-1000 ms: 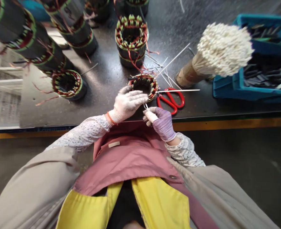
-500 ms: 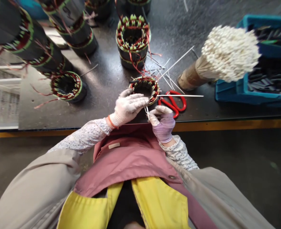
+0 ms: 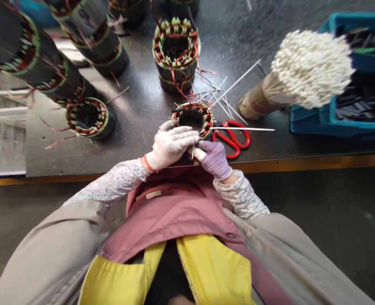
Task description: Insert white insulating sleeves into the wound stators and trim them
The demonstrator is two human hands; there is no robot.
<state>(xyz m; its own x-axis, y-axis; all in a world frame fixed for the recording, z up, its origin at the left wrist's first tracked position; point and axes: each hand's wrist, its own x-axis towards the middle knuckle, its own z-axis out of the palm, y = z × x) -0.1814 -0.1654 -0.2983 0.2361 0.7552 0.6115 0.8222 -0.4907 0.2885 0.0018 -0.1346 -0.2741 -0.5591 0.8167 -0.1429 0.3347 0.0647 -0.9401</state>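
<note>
Your right hand point(image 3: 213, 159), in a lilac knit glove with white-wrapped fingertips, has just closed in beside your left hand point(image 3: 171, 144), in a white knit glove; the gap between them is now narrow, so the work sits tightly against the ring's near side. Your right hand is pinched almost shut on a thin white cable tie point(image 3: 193, 152); your left hand lies with fingers nearly straight along the rim, and you cannot tell how firmly it holds.

That short stator with red and green windings point(image 3: 192, 112) sits on the dark bench top point(image 3: 136, 112), directly ahead of your hands; a taller upright stator point(image 3: 175, 70) stands just beyond it, with loose cable ties scattered between them. To your right, a long white cable tie point(image 3: 243, 128) lies across red-handled scissors point(image 3: 230, 137), just beside your right hand; a paper-wrapped bundle of white-tipped leads point(image 3: 311, 70) and a blue plastic crate point(image 3: 333, 129) lie further right. The bench's yellow-trimmed front edge point(image 3: 206, 168) runs just below your wrists; you have bare bench to your left before the next short stator point(image 3: 87, 117).
</note>
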